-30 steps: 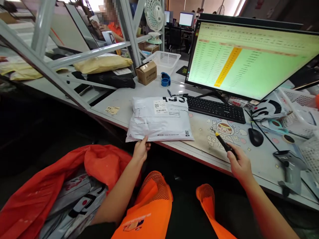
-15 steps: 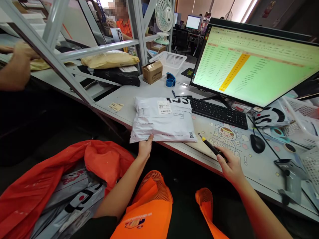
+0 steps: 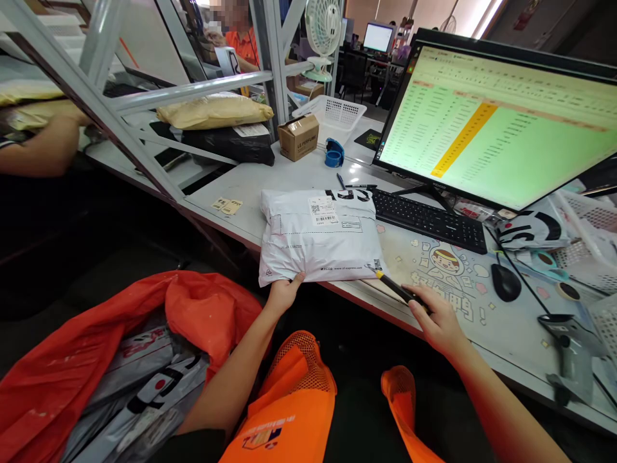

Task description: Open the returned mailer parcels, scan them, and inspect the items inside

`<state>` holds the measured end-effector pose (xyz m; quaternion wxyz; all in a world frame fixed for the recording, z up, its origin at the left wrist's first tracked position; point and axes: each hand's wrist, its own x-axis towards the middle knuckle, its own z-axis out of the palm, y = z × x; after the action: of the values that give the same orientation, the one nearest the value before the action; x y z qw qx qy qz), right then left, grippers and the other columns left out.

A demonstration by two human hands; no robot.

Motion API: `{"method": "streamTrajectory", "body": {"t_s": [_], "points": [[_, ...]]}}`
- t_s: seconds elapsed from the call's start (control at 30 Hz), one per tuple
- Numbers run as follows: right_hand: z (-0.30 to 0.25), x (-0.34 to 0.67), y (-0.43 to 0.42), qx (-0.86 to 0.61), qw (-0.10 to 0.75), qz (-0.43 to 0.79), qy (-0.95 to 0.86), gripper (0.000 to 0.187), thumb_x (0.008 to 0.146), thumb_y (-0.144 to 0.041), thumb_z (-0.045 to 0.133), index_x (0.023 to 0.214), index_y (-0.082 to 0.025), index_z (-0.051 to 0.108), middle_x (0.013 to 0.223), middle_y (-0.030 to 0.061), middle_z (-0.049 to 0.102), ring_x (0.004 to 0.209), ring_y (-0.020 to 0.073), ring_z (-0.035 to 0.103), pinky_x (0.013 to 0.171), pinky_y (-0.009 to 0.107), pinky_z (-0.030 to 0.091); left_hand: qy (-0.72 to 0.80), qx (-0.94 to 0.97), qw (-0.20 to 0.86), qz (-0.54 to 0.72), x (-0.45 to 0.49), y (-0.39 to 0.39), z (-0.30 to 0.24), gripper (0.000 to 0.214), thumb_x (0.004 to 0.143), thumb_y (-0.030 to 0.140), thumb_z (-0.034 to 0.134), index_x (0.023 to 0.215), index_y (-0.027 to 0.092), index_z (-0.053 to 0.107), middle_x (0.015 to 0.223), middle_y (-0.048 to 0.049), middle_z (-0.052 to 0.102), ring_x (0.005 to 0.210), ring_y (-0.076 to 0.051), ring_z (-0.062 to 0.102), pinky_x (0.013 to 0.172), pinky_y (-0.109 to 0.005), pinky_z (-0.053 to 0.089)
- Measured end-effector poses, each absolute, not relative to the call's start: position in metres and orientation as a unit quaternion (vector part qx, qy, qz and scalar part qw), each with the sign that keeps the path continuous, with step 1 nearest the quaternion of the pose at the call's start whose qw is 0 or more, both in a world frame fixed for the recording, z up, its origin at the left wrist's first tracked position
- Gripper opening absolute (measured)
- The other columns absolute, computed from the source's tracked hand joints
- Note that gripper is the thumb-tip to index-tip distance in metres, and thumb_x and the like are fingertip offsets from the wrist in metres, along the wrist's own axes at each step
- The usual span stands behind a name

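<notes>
A white plastic mailer parcel (image 3: 321, 238) with a shipping label lies on the desk's front edge. My left hand (image 3: 284, 292) pinches its near edge, fingers closed on it. My right hand (image 3: 436, 321) grips a black utility knife with a yellow collar (image 3: 395, 289); its tip touches the parcel's near right corner. An open red sack (image 3: 120, 360) holding several more grey and white mailers sits at my lower left.
A monitor (image 3: 496, 128) with a green spreadsheet, a black keyboard (image 3: 429, 218) and a mouse (image 3: 505, 283) stand behind the parcel. A barcode scanner (image 3: 571, 354) lies at the right. A small cardboard box (image 3: 299, 136), a blue tape dispenser (image 3: 333, 154), a white basket (image 3: 332, 114) and parcels on a rack sit further back. Another person's arm (image 3: 43, 145) reaches in at far left.
My right hand has carried the knife leftward until its tip meets the parcel's near right corner. My left hand has kept its hold on the near edge.
</notes>
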<state>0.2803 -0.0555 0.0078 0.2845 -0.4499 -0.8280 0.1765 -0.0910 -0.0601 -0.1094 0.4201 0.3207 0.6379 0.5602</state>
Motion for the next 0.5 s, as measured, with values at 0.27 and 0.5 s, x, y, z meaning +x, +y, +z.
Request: {"method": "streamTrajectory", "body": {"t_s": [0.27,0.5], "points": [[0.035,0.194,-0.029,-0.379,0.153,0.264,-0.874,0.031,0.101,-0.033,0.052,0.122,-0.024,0.072,0.119,0.0069,0.075,0.109,0.0254,0.071,0.096,0.041,0.056,0.584,0.31,0.465,0.588,-0.078,-0.064,-0.114,0.046,0.068,0.05,0.08,0.051,0.021,0.049,0.053,0.0024,0.046,0.056,-0.012,0.044,0.06,-0.028,0.039],[0.041,0.153,-0.001,-0.342,0.101,0.267,-0.895,0.029,0.101,-0.03,0.052,0.115,-0.024,0.077,0.113,0.0049,0.078,0.103,0.0245,0.073,0.091,0.037,0.057,0.573,0.257,0.423,0.653,-0.085,-0.064,-0.121,0.043,0.074,0.059,0.073,0.08,0.019,0.057,0.064,0.0025,0.054,0.054,-0.011,0.046,0.05,-0.025,0.037]]}}
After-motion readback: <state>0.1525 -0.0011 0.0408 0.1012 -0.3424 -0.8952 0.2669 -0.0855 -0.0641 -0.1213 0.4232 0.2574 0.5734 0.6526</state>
